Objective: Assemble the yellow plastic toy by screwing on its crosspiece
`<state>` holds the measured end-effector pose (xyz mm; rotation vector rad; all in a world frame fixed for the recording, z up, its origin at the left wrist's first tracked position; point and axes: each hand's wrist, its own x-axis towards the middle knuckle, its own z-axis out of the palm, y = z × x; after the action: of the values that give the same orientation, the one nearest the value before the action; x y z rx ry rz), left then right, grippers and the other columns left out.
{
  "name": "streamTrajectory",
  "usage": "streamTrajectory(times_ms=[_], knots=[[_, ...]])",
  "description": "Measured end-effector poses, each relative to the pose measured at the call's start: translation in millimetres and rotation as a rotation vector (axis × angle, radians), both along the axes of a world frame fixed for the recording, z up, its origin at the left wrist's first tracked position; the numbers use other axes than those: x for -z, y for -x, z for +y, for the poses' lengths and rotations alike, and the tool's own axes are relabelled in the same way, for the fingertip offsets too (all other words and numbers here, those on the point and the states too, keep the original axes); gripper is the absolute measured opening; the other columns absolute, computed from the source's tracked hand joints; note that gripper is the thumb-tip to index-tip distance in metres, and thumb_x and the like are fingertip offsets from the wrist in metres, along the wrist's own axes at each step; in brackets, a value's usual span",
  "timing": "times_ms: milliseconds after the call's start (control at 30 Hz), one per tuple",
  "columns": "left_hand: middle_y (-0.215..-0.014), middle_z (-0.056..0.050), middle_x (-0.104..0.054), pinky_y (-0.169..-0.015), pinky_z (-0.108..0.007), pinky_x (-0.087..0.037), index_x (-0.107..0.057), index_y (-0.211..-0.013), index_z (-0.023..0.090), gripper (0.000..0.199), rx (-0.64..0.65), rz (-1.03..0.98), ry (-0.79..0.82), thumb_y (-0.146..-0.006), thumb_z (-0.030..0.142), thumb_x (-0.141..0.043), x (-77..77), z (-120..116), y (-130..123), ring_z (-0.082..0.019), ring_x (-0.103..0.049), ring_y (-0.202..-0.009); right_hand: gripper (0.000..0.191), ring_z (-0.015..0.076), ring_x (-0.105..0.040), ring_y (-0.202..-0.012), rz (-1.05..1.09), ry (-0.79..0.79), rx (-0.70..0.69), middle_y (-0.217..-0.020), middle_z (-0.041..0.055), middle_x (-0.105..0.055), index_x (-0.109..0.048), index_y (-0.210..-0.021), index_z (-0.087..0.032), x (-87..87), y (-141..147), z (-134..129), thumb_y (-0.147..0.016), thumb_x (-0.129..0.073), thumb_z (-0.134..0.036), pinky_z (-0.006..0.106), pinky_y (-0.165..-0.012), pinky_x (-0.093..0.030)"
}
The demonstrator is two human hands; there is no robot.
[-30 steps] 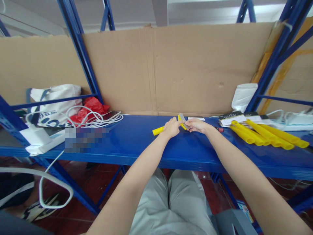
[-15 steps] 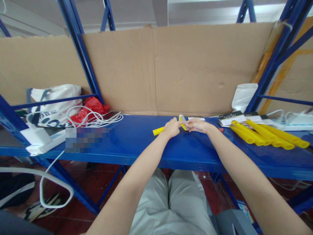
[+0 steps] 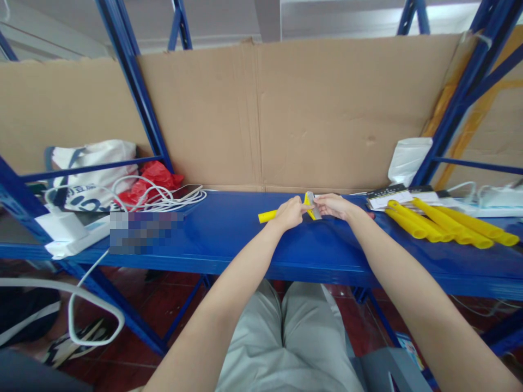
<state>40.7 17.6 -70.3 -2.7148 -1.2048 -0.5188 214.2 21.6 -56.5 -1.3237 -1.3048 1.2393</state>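
My left hand (image 3: 291,213) is wrapped round the yellow handle (image 3: 267,216) of what looks like a scraper, and the handle's round end sticks out to the left. At its other end is a yellow head (image 3: 308,199), with a flat grey metal blade (image 3: 315,206) lying along it. The fingertips of my right hand (image 3: 332,205) pinch the blade from the right side. How the blade sits in the head is too small to tell. Both hands are just above the blue shelf (image 3: 229,234).
Several yellow tubes (image 3: 445,223) lie at the right, before black-and-white boxes (image 3: 388,196). A white pouch (image 3: 409,160) leans at the back. On the left are coiled white cables (image 3: 171,198), a power strip (image 3: 81,237), a red bag (image 3: 157,177) and a cloth bag (image 3: 98,169). Cardboard (image 3: 327,114) stands behind.
The blade and yellow head have shifted slightly right and tilted. The right fingers have opened out a little along the blade. My left hand keeps its hold on the handle.
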Motion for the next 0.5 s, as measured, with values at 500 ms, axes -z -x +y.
streamTrajectory(times_ms=[500], knots=[[-0.109, -0.008, -0.057, -0.087, -0.032, -0.045, -0.047, -0.139, 0.027, 0.046, 0.043, 0.095, -0.054, -0.096, 0.019, -0.035, 4.1, -4.1, -6.7, -0.021, -0.058, -0.099, 0.019, 0.0070, -0.054, -0.052, -0.055, -0.063, 0.016, -0.057, -0.0008, -0.060, -0.057, -0.067, -0.016, 6.2, -2.5, 6.1, -0.086, -0.057, -0.010, 0.017, -0.056, -0.046]])
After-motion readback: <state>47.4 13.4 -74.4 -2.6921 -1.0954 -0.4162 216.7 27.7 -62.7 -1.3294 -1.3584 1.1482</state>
